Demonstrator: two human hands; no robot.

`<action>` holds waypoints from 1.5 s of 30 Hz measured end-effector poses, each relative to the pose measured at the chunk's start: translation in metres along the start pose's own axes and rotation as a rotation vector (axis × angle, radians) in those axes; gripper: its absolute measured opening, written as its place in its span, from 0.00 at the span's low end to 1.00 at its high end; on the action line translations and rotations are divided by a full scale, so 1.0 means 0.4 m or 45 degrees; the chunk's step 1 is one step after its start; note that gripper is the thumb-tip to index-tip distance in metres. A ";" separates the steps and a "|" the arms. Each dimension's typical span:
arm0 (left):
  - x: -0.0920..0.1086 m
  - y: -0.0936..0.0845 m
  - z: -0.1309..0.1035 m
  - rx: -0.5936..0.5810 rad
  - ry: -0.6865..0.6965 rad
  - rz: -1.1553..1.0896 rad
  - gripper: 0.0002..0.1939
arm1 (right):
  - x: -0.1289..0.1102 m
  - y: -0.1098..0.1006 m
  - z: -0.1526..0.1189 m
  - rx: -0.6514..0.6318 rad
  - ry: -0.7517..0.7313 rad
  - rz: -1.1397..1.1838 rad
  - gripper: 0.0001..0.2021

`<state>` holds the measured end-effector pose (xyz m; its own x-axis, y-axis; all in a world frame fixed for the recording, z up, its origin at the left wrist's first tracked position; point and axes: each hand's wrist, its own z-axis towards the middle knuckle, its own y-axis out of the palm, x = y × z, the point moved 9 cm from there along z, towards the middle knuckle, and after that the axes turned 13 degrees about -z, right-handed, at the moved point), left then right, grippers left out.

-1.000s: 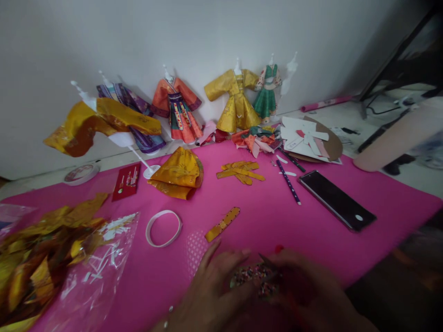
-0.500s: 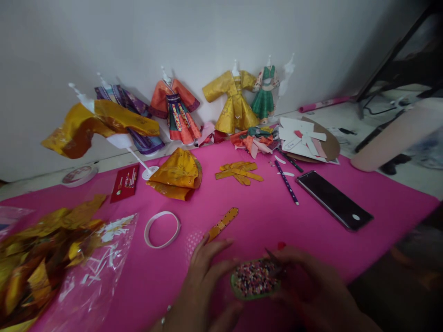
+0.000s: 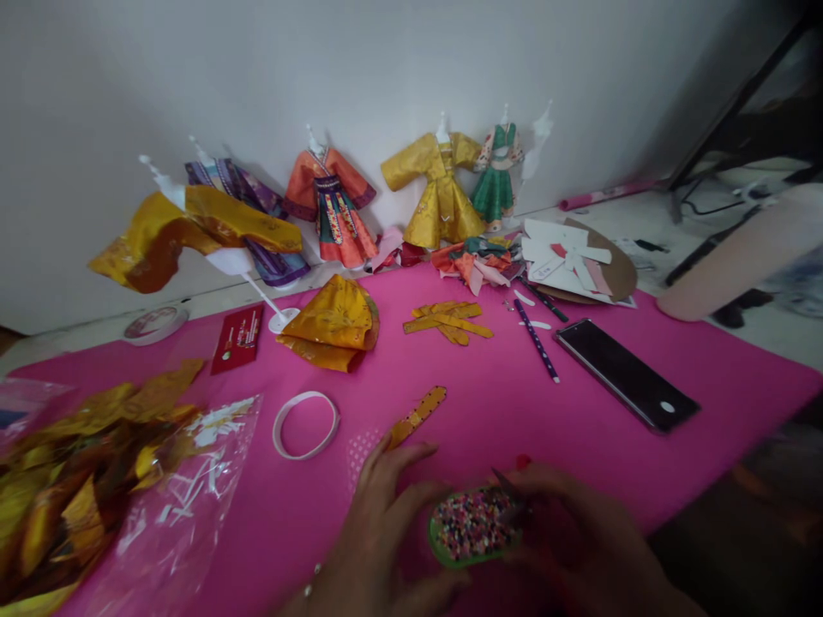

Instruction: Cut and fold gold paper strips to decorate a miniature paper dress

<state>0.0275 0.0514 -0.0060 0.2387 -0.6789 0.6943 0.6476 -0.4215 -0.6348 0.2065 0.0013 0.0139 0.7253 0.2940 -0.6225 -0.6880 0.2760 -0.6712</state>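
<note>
A small green-rimmed container (image 3: 476,524) full of tiny mixed-colour beads sits between my hands. My left hand (image 3: 369,531) lies with fingers spread at its left side. One fingertip of that hand meets the lower end of a golden fabric strip (image 3: 419,416) dotted with small dark beads. Over the container's right part, my right hand (image 3: 588,531) is closed on a dark pointed metal tool (image 3: 510,497) whose tips are over the beads. Something red shows by that hand's fingers; the tool's handle is mostly in shadow, so its exact kind is unclear.
Beyond my hands are a white tape ring (image 3: 305,426), golden strips (image 3: 447,321), a purple pen (image 3: 537,341) and a phone (image 3: 627,374). Fabric scraps (image 3: 83,463) and a plastic bag (image 3: 186,514) lie left. Doll stands in small robes (image 3: 331,206) line the wall.
The whole view has shifted slightly, moving the table items a little rightward. My left thumb has moved right along the container's near side. The tool stays over the beads.
</note>
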 end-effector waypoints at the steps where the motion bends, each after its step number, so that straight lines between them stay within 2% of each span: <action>1: 0.001 -0.001 -0.001 0.012 0.007 -0.001 0.35 | 0.002 0.001 -0.002 0.000 0.003 -0.004 0.23; 5: 0.019 -0.013 0.002 0.061 0.075 0.026 0.34 | 0.008 0.006 -0.010 -0.013 0.003 -0.019 0.23; 9: 0.059 -0.020 0.006 0.088 0.247 0.085 0.27 | 0.014 0.015 -0.016 -0.056 0.022 0.005 0.23; 14: 0.085 -0.007 0.007 0.019 0.394 0.153 0.22 | -0.004 -0.005 -0.011 0.023 -0.016 -0.104 0.22; 21: 0.088 -0.021 0.012 0.065 0.416 0.134 0.15 | -0.011 -0.011 -0.006 0.049 -0.058 -0.145 0.21; 26: 0.086 -0.013 0.004 0.057 0.433 0.185 0.20 | -0.014 -0.013 -0.005 0.037 -0.058 -0.136 0.20; 30: 0.088 -0.014 -0.003 0.097 0.473 0.180 0.18 | -0.014 -0.011 -0.006 0.018 -0.045 -0.097 0.19; 33: 0.082 -0.017 0.001 0.112 0.428 0.169 0.19 | -0.018 -0.016 -0.004 0.054 -0.059 -0.118 0.18; 36: 0.078 -0.010 0.003 0.082 0.397 0.193 0.21 | -0.019 -0.020 0.000 0.083 -0.059 -0.139 0.17; 40: 0.085 0.005 -0.001 0.016 0.439 0.259 0.19 | -0.017 -0.012 0.000 0.039 -0.043 -0.112 0.19; 45: 0.084 -0.018 0.001 0.098 0.374 0.231 0.21 | -0.004 -0.003 -0.009 0.003 -0.011 -0.097 0.22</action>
<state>0.0311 0.0318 0.0219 0.1437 -0.8872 0.4384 0.6689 -0.2395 -0.7037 0.2065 -0.0029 0.0142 0.7753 0.2797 -0.5662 -0.6308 0.2999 -0.7156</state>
